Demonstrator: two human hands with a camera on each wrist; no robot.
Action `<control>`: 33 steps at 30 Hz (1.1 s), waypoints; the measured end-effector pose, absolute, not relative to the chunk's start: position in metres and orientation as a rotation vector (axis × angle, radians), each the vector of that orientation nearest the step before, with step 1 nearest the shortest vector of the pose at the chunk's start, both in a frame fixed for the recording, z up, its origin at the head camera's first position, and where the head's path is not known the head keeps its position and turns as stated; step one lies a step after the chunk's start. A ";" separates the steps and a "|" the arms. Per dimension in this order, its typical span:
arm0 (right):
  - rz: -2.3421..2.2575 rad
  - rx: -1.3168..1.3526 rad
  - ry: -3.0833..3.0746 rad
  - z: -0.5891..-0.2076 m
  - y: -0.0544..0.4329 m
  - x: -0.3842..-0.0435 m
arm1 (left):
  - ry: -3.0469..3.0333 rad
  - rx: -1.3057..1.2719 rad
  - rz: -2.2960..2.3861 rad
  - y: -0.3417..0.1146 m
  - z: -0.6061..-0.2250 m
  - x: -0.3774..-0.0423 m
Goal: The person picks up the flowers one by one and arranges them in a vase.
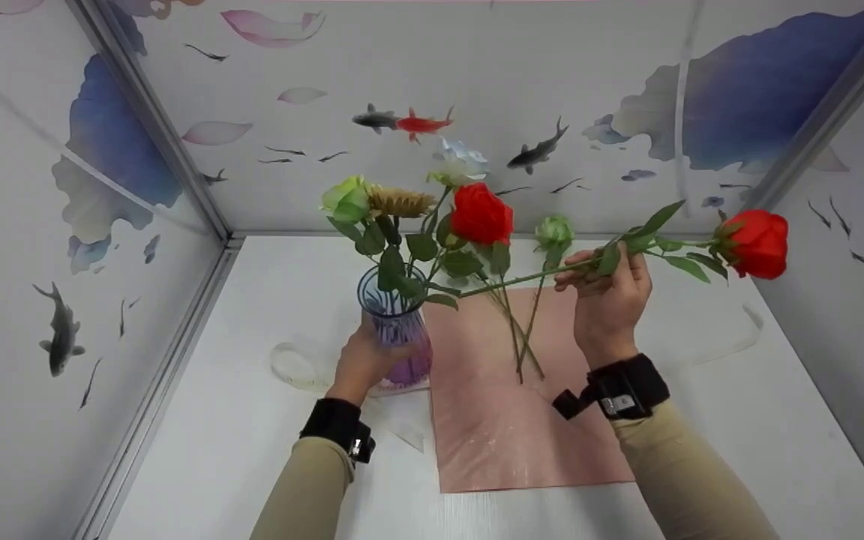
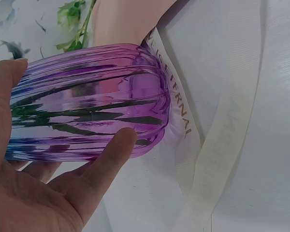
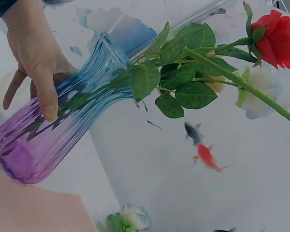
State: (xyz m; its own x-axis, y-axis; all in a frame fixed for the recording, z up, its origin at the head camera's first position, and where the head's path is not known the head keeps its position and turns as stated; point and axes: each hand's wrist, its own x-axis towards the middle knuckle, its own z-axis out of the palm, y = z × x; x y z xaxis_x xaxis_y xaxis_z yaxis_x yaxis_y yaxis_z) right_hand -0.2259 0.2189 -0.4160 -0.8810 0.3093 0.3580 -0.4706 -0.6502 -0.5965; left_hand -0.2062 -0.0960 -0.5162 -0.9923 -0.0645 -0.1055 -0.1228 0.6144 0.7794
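My left hand grips a ribbed glass vase, blue at the mouth and purple at the base. Inside it stand a red rose, a pale green flower and a gold-brown flower, their stems visible through the glass. My right hand pinches the leafy stem of a second red rose, held sideways with its bloom to the right. The bare lower stem reaches left toward the vase's flowers. Thumb and fingers of the left hand spread around the vase.
A sheet of pink wrapping paper lies right of the vase. Loose stems cross on it, one bearing a green flower. White ribbon with lettering curls by the vase's base. Printed panels enclose the white table.
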 end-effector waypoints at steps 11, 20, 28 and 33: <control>2.525 0.482 -1.014 -0.404 0.206 -0.216 | 2.778 -0.174 1.284 -0.096 -0.516 -0.208; 2.469 0.607 -1.196 -0.407 0.190 -0.211 | 2.763 -0.210 1.262 -0.095 -0.514 -0.208; 2.420 0.651 -1.370 -0.406 0.179 -0.207 | 2.774 -0.200 1.244 -0.095 -0.514 -0.208; 2.380 0.622 -1.500 -0.407 0.174 -0.205 | 2.781 -0.205 1.235 -0.095 -0.514 -0.207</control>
